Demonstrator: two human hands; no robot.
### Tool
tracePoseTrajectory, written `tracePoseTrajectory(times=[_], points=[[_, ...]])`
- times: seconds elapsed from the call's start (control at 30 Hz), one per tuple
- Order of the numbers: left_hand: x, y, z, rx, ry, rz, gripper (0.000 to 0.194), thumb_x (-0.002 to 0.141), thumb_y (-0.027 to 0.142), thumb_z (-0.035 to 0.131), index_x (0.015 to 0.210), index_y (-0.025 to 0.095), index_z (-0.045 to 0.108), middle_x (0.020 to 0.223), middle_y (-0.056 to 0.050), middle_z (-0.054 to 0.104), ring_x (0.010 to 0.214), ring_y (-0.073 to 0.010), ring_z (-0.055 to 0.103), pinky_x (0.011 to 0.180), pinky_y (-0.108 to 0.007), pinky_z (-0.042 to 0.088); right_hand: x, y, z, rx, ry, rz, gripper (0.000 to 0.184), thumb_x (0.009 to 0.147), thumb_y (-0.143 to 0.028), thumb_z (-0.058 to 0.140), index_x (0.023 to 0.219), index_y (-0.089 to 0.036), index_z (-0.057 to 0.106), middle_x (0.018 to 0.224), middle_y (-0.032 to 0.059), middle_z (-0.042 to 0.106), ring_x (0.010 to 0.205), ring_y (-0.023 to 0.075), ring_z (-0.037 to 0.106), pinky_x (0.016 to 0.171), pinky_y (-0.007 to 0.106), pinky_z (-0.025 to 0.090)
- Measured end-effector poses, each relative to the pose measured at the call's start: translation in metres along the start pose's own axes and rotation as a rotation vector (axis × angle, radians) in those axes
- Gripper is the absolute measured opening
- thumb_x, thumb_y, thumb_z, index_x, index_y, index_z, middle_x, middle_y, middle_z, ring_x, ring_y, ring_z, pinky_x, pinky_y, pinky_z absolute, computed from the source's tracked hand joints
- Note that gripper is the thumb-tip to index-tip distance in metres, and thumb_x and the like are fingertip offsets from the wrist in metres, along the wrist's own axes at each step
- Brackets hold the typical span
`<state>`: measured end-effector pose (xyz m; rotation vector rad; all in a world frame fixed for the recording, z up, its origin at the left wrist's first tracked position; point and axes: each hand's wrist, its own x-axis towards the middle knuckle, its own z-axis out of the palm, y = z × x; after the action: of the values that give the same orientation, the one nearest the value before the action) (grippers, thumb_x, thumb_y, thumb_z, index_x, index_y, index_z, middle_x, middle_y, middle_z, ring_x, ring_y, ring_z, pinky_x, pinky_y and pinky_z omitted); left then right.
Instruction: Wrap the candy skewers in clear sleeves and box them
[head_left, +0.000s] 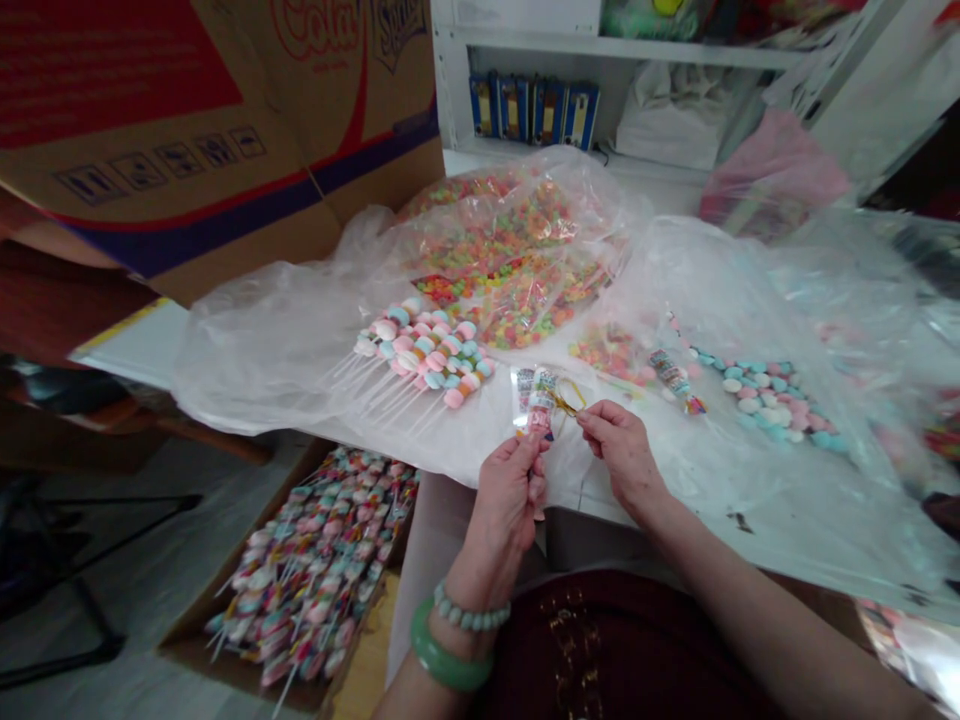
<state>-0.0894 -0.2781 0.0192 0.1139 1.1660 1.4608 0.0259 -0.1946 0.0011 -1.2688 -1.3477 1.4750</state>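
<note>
My left hand (516, 480) is closed around the lower end of a small printed clear candy bag (541, 396), held upright over the table's near edge. A gold twist tie (568, 402) meets the bag's upper right side, its other end pinched by the fingers of my right hand (624, 446). Just behind the held bag is another clear printed wrapper (522, 384). To the left lies a row of marshmallow skewers (427, 350) on white sticks. A filled printed candy bag (670, 372) rests to the right, beside loose marshmallows (780, 400).
Large plastic bags of colourful gummy candy (517, 250) spread across the back of the table (480, 440). A big cardboard carton (247, 200) stands at the left. Below the left edge, a box (176, 645) holds many finished-looking candy sticks. Shelves (630, 50) rise behind.
</note>
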Motion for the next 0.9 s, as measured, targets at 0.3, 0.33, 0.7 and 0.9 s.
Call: tracePoseTrajectory(times=[0.3,0.33,0.7,0.9], points=[[0.007,0.001,-0.010,-0.043,0.036,0.002,0.037,0.061,0.040,0.076,0.074,0.010,0.059,0.047,0.008,0.046,0.031,0.0010,0.028,0.034,-0.015,0.015,0.034,-0.006,-0.027,-0.249,-0.074,-0.054,0.016,0.066,-0.033,0.060,0.062,-0.018,0.062,0.049,-0.0035,0.051,0.047,0.0103,0.042,0.047,0.023,0.030],[0.007,0.000,-0.010,-0.044,0.035,0.001,0.037,0.061,0.040,0.076,0.074,0.010,0.059,0.047,0.008,0.046,0.031,0.0010,0.028,0.034,-0.015,0.014,0.033,-0.009,-0.027,-0.184,-0.059,-0.049,0.015,0.065,-0.033,0.061,0.062,-0.018,0.061,0.048,-0.0040,0.050,0.046,0.0097,0.040,0.046,0.023,0.030],[-0.002,-0.003,-0.003,0.019,0.020,0.014,0.035,0.062,0.040,0.075,0.070,0.012,0.056,0.046,0.008,0.045,0.030,0.0004,0.029,0.033,-0.015,0.015,-0.013,-0.026,0.008,0.243,-0.269,0.174,0.016,0.064,-0.030,0.067,0.065,-0.016,0.058,0.048,-0.0055,0.049,0.043,0.0059,0.038,0.042,0.019,0.025],[-0.005,-0.008,-0.004,0.063,-0.009,0.029,0.033,0.064,0.038,0.074,0.075,0.012,0.057,0.048,0.007,0.047,0.031,-0.0011,0.032,0.034,-0.015,0.020,-0.026,-0.003,0.023,0.037,-0.097,0.183,0.019,0.065,-0.034,0.062,0.060,-0.017,0.056,0.045,-0.0063,0.045,0.042,0.0074,0.035,0.041,0.021,0.023]])
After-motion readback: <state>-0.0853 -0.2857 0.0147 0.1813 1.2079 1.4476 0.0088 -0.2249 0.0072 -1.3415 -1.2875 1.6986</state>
